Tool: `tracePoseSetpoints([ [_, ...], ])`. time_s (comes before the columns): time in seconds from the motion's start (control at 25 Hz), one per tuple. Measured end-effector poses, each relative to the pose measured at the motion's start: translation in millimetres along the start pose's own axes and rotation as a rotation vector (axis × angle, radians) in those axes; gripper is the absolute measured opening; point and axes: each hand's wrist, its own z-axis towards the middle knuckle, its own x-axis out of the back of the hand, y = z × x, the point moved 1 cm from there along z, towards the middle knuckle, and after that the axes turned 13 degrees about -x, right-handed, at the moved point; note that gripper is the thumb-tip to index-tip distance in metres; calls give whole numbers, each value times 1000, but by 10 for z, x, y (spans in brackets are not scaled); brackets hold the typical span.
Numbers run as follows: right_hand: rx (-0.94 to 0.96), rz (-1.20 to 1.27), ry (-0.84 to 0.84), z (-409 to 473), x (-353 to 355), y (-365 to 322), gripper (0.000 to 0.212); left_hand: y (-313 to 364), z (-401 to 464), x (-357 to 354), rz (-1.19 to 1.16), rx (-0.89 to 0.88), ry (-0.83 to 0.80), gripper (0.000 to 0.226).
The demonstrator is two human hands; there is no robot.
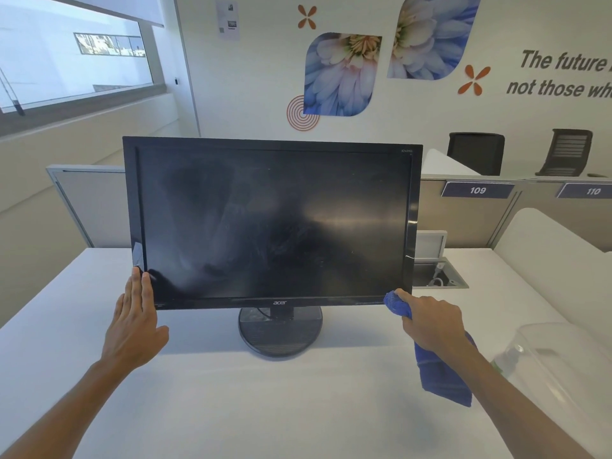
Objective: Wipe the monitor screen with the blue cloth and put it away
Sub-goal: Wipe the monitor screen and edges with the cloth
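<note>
A black monitor (271,223) stands on its round base on the white desk (231,392), its dark screen smudged and streaky. My left hand (135,319) lies flat with straight fingers against the monitor's lower left corner. My right hand (430,321) grips a blue cloth (440,372) and holds its bunched end against the bezel at the lower right corner. The rest of the cloth hangs down below my wrist.
A clear plastic container (559,366) sits at the desk's right edge near my right forearm. Behind the monitor to the right is an open cable box (433,276) set in the desk. Grey partitions and two black chairs (477,154) stand beyond.
</note>
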Motion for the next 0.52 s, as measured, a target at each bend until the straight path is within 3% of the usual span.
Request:
tracePoseSetpoints([
  [0.52,-73,-325,-12,-31,-149,-307,68,-23,-16,3,-12,-15,10,115],
])
